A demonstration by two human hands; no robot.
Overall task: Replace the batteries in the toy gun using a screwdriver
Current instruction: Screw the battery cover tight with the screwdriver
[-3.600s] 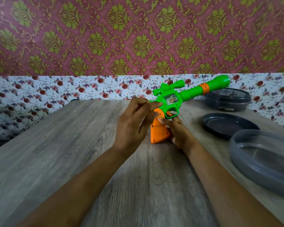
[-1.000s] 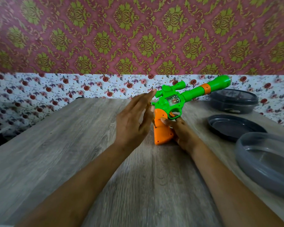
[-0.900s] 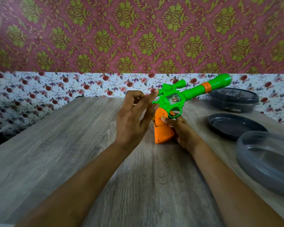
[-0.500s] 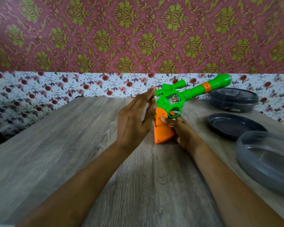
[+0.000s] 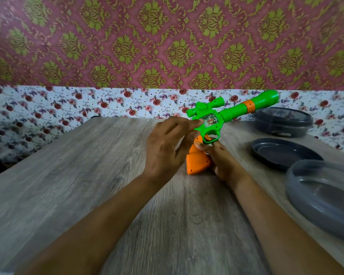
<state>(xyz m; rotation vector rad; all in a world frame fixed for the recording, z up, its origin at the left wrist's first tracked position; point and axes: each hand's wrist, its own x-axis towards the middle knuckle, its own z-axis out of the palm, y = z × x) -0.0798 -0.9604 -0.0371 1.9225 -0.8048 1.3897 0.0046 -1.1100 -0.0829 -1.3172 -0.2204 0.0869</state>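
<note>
Both my hands are at the green and orange plastic toy gun (image 5: 211,124); my right hand (image 5: 222,161) grips its orange handle; my left hand (image 5: 167,147) has curled fingers at its back, holding what I cannot tell.

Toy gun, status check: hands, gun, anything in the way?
Right hand grips the toy gun by its orange handle, butt on the table. Left hand fingers curled at its rear; contents hidden. No obstructions.
</note>
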